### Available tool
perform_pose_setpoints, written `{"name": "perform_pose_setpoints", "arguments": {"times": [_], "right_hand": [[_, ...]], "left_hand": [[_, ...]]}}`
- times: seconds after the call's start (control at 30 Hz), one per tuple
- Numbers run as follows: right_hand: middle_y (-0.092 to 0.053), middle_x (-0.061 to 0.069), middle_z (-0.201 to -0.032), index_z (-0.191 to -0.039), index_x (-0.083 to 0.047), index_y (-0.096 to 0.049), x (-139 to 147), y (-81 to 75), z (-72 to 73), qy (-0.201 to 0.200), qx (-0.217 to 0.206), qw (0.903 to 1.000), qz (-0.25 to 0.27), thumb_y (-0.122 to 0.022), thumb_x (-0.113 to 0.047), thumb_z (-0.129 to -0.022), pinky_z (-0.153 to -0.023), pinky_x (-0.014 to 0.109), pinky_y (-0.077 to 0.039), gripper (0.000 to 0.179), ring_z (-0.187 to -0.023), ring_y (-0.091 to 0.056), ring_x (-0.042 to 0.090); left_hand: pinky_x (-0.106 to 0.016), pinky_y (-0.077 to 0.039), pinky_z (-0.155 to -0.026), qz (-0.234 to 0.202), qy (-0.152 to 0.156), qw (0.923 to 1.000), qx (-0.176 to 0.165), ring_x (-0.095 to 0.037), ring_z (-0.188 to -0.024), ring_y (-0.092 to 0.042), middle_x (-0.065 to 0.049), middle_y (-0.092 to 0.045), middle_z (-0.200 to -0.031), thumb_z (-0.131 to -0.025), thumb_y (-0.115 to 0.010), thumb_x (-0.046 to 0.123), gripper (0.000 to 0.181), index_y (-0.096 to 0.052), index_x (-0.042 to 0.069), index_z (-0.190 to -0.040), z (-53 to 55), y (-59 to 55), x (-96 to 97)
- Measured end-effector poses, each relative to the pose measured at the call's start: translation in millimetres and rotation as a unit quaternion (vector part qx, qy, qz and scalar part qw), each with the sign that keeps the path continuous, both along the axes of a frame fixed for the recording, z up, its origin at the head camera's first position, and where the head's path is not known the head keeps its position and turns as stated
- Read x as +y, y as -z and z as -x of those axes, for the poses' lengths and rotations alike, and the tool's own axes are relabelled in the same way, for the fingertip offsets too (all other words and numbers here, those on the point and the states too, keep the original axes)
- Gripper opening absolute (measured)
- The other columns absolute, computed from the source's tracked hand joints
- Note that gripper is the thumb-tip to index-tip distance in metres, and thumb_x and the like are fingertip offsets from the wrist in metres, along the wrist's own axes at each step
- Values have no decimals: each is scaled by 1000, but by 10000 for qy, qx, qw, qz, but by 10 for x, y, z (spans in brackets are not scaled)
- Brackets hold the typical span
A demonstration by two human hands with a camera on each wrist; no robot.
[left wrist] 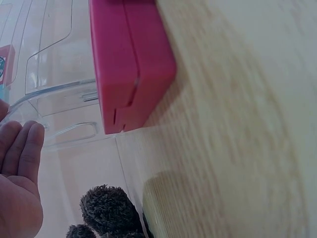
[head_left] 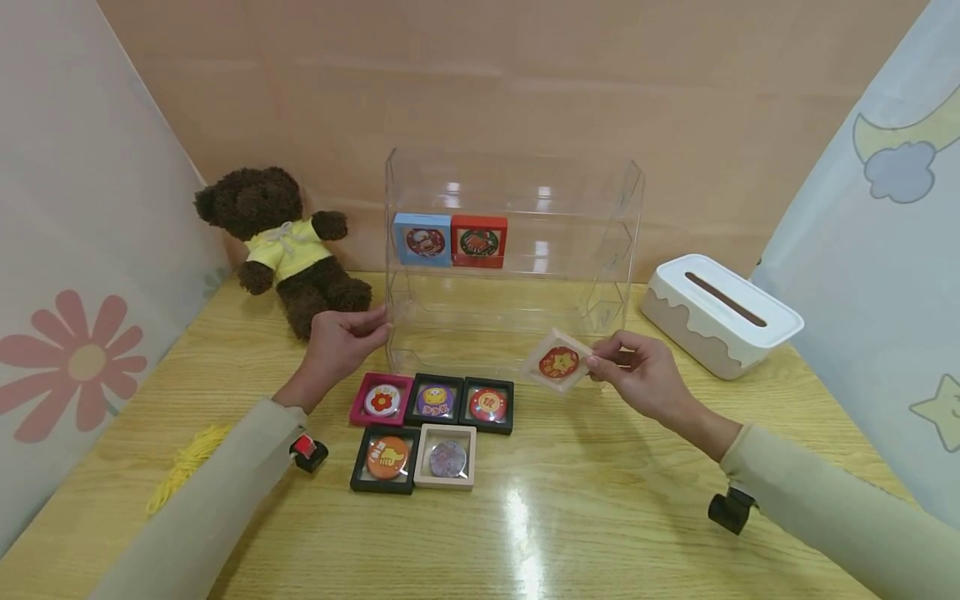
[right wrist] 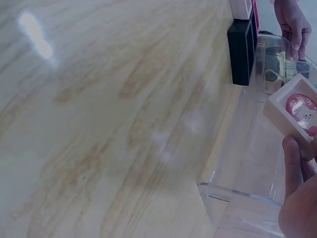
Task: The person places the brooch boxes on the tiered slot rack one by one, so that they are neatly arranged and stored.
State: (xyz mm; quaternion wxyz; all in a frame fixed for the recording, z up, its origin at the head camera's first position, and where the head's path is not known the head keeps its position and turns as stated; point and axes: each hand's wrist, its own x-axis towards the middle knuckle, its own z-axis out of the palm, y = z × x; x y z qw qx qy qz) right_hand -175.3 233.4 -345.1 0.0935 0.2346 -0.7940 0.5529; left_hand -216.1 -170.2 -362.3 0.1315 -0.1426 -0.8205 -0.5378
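Note:
A clear acrylic display rack (head_left: pixel 517 296) with tiers stands mid-table. My left hand (head_left: pixel 345 346) holds the rack's left side edge between thumb and fingers; in the left wrist view, the fingers (left wrist: pixel 27 153) look fairly straight. To the right, in front of the rack, my right hand (head_left: pixel 645 375) pinches a cream-framed display case (head_left: pixel 558 361) by one corner. The case is tilted and holds a red round badge with a yellow star. A blue-framed case (head_left: pixel 422 240) and a red-framed case (head_left: pixel 480 242) stand side by side on an upper tier.
Before the rack lie a magenta case (head_left: pixel 362 408), black cases (head_left: pixel 411 412) and a cream case (head_left: pixel 444 482), each with a round badge. A brown teddy bear (head_left: pixel 300 250) sits left, yellow yarn (head_left: pixel 187 458) nearer. A white tissue box (head_left: pixel 720 312) stands right.

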Motion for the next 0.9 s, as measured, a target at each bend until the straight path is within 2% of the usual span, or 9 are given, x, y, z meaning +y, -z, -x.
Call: {"name": "perform_pose_setpoints", "arguments": {"times": [0.13, 0.23, 0.33, 0.47, 0.7, 0.9], "right_hand": [[-64, 18, -90, -77, -3, -65, 14, -49, 44, 36, 43, 9997, 231, -63, 17, -82, -61, 31, -56, 20, -72, -68, 15], [-64, 8, -90, -78, 2, -63, 18, -103, 85, 54, 19, 9994, 332, -62, 16, -83, -64, 31, -56, 15, -75, -68, 14], [-63, 4, -91, -80, 10, -59, 18, -161, 127, 40, -19, 9989, 467, -60, 16, -85, -65, 30, -56, 8, -77, -68, 13], [-62, 5, -92, -83, 14, -57, 12, -239, 173, 10, 16, 9973, 735, -56, 19, -86, -66, 28, -55, 6, -78, -68, 13], [-65, 5, -86, -80, 13, -60, -33, -359, 265, 271, 469, 9928, 1064, -58, 20, -83, -63, 29, -56, 8, -72, -69, 13], [-66, 5, -82, -77, 5, -64, -106, -476, 356, 447, 752, 9890, 1194, -60, 19, -83, -62, 28, -55, 16, -70, -69, 13]], "left_hand": [[-20, -53, -67, -26, 24, 10000, -16, -9, -86, -67, -17, -67, -102, -85, -70, 5, 26, -68, -4, -110, 0, 0, -2], [-20, -53, -67, -27, 31, 10000, -31, -8, -86, -66, -17, -67, -103, -85, -70, 5, 26, -68, -5, -110, 5, 4, -4], [-20, -53, -67, -13, 23, 10000, -40, -15, -89, -67, -17, -67, -103, -86, -70, 6, 26, -68, -4, -110, 3, 6, -6], [-20, -53, -67, 10, -3, 10000, -41, -22, -91, -67, -16, -67, -103, -85, -71, 7, 26, -68, -4, -109, -3, 10, -8], [-20, -53, -67, -3, 16, 10000, -72, -13, -88, -67, -16, -67, -104, -85, -71, 6, 26, -68, -5, -109, 1, 25, -13], [-20, -53, -66, -40, -1, 10000, -72, -8, -86, -66, -17, -67, -102, -85, -71, 6, 26, -68, -5, -109, -2, 21, -12]]}}
